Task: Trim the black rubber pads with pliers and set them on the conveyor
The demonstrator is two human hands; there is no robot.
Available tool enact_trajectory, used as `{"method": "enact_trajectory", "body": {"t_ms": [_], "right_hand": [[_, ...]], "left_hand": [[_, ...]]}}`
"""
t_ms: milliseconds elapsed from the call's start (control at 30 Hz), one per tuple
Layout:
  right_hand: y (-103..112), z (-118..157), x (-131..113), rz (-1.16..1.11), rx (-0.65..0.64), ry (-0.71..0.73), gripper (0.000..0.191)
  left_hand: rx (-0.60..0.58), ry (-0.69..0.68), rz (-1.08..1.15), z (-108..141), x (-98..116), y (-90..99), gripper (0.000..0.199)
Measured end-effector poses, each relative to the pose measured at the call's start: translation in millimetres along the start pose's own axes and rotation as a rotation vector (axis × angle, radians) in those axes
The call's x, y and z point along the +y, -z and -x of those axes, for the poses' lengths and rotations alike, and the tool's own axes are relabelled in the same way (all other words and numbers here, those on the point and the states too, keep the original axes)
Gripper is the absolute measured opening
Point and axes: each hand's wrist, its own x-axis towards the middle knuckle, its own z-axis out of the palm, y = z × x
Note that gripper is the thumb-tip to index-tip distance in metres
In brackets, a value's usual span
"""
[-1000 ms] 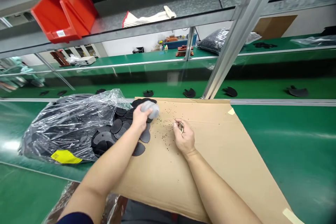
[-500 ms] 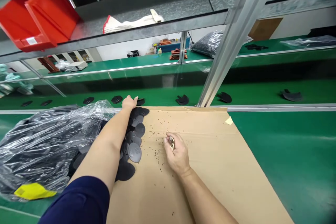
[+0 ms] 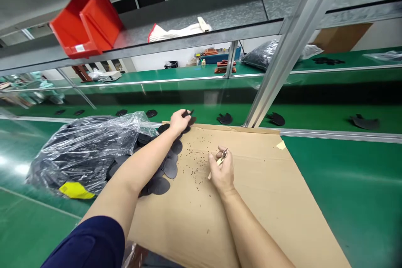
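Black piece pinched in left hand, just past far edge of cardboard sheet. Right hand curled, fingers gripping small brass-coloured part. Dark specks scattered on cardboard. More black pieces beside plastic bag on green counter.

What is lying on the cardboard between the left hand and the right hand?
In the head view, small dark specks lie scattered on the cardboard sheet between the left hand and the right hand.
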Motion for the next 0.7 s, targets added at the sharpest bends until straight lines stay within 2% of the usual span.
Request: {"method": "enact_trajectory", "body": {"t_ms": [67, 167, 233, 300, 367, 467, 567, 700], "right_hand": [[1, -1, -2, -0.085, -0.051, 0.03, 0.041], [1, 3, -8, -0.149, -0.161, 0.107, 0.032], [1, 7, -13, -0.134, -0.218, 0.115, 0.022], [1, 11, -18, -0.122, -0.223, 0.1, 0.017], [2, 14, -23, -0.122, -0.225, 0.112, 0.017], [3, 16, -26, -0.093, -0.27, 0.146, 0.015], [1, 17, -24, -0.094, -0.218, 0.109, 0.016], [-3, 19, -19, -0.121, -0.19, 0.037, 0.02]], "left_hand": [[-0.17, -0.034, 0.159, 42, 10, 5.8, 0.024], [-0.358, -0.015, 0.342, 104, 19, 19.7, 0.045], [-0.394, 0.074, 0.45, 137, 20, 30.0, 0.055], [-0.371, 0.165, 0.554, 158, 16, 37.6, 0.055], [-0.343, 0.215, 0.635, 170, 8, 40.3, 0.049], [-0.298, 0.261, 0.746, 178, -4, 34.4, 0.042], [-0.253, 0.293, 0.923, 183, -10, 23.5, 0.044], [-0.343, 0.374, 1.0, 185, -13, 14.3, 0.044]]}}
